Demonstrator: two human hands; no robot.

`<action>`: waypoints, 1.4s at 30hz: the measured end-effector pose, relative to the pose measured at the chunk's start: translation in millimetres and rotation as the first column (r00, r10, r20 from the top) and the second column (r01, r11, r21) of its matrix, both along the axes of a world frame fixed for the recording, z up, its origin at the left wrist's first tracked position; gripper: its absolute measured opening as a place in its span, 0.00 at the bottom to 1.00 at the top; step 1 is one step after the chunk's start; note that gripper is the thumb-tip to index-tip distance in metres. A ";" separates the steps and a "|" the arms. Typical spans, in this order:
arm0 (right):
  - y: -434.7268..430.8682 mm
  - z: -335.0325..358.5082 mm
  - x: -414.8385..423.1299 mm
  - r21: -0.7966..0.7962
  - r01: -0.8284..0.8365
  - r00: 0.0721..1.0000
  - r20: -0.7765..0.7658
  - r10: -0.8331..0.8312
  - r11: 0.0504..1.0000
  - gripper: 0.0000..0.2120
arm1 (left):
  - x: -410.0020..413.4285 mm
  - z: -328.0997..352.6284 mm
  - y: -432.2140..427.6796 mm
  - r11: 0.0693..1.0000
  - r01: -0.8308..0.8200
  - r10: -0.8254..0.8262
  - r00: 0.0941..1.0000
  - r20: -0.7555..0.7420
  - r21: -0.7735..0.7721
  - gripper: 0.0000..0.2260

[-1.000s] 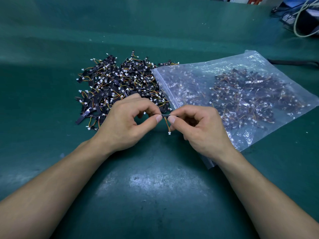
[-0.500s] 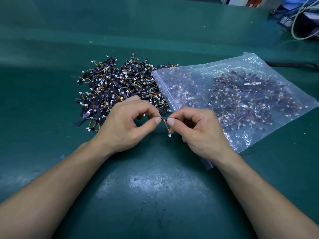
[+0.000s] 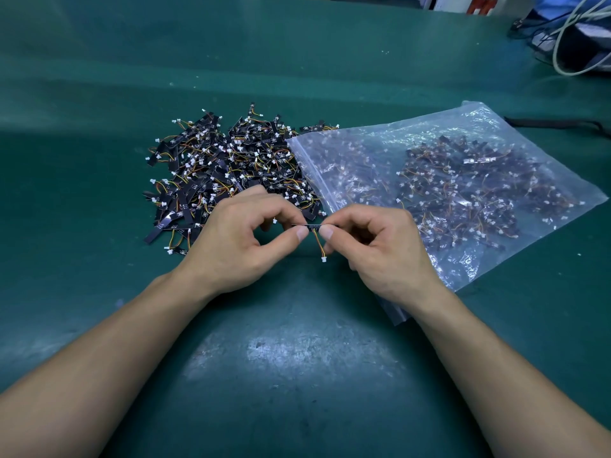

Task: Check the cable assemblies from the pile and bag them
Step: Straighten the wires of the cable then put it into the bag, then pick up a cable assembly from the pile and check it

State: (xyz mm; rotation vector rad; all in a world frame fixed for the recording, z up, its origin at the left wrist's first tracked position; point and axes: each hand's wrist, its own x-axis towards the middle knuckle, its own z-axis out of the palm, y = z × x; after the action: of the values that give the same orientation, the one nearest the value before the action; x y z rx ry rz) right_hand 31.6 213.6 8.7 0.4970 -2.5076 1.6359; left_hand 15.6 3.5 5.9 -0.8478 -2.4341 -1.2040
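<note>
One cable assembly [image 3: 313, 226], a thin black strip with orange-yellow wires and a white connector hanging down, is held level between both hands. My left hand [image 3: 238, 239] pinches its left end between thumb and forefinger. My right hand [image 3: 377, 246] pinches its right end the same way. Behind my left hand lies the pile of cable assemblies [image 3: 224, 166] on the green mat. A clear zip bag [image 3: 463, 133] lies flat to the right, with many assemblies inside; its open edge faces the pile.
The green work mat [image 3: 297, 358] covers the whole bench. White and dark cables [image 3: 568, 41] lie at the far right corner. A black cord [image 3: 555, 122] runs just behind the bag.
Both hands and the held assembly have stayed almost in place; the hands have only shifted slightly lower in view, and the grip is unchanged.
</note>
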 end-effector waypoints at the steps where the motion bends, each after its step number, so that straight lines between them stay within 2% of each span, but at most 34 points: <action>1: 0.0 -0.5 0.1 -0.003 0.005 1.000 0.008 -0.005 1.000 0.04 | -0.3 -0.4 0.2 1.000 -0.004 0.004 1.000 -0.010 -0.005 0.07; 13: 1.8 -0.5 -0.9 0.069 0.004 0.999 -0.048 -0.001 0.998 0.05 | -1.3 -2.4 -0.5 1.000 0.010 -0.010 1.000 0.007 -0.006 0.09; 17: 11.8 1.4 -5.7 0.133 0.110 0.988 -0.118 -0.094 0.985 0.06 | -2.7 -2.9 -0.4 1.000 0.005 -0.005 1.000 -0.015 -0.019 0.08; 20: 22.4 3.0 -11.9 0.263 0.203 0.973 -0.159 -0.166 0.943 0.09 | -3.4 -3.6 -1.5 1.000 -0.028 0.028 1.000 0.013 0.001 0.07; 23: 26.7 1.4 -15.4 0.449 0.209 0.978 -0.110 -0.178 0.869 0.17 | -3.7 -3.9 -1.8 0.999 -0.051 0.051 0.998 0.034 0.006 0.07; 25: 27.2 1.4 -16.2 0.501 0.227 0.974 -0.126 -0.189 0.835 0.16 | -3.0 -3.1 -1.3 0.999 -0.050 0.050 0.998 0.042 0.000 0.07; 28: 26.9 4.2 -16.1 0.484 0.281 0.959 -0.169 -0.227 0.829 0.11 | -2.2 -3.0 -1.6 0.997 -0.072 0.072 0.996 0.060 -0.011 0.07; 35: 28.5 6.4 -17.8 0.318 0.380 0.923 -0.187 -0.336 0.869 0.09 | -1.8 0.4 3.3 0.986 -0.158 0.164 0.981 0.102 -0.058 0.06; 39: 28.8 8.9 -16.5 0.268 0.385 0.919 -0.199 -0.340 0.883 0.09 | -12.4 9.7 14.2 0.979 -0.196 0.202 0.951 0.236 -0.048 0.08; 42: 27.4 11.7 -14.6 0.224 0.401 0.906 -0.241 -0.348 0.888 0.09 | -24.5 12.9 27.9 0.967 -0.202 0.241 0.922 0.304 -0.154 0.09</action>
State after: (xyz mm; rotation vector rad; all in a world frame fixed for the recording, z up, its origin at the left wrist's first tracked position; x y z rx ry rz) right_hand 16.9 241.0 20.4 0.1618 -2.4887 1.0604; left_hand -8.9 31.4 18.8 -0.4098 -2.7944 -1.1974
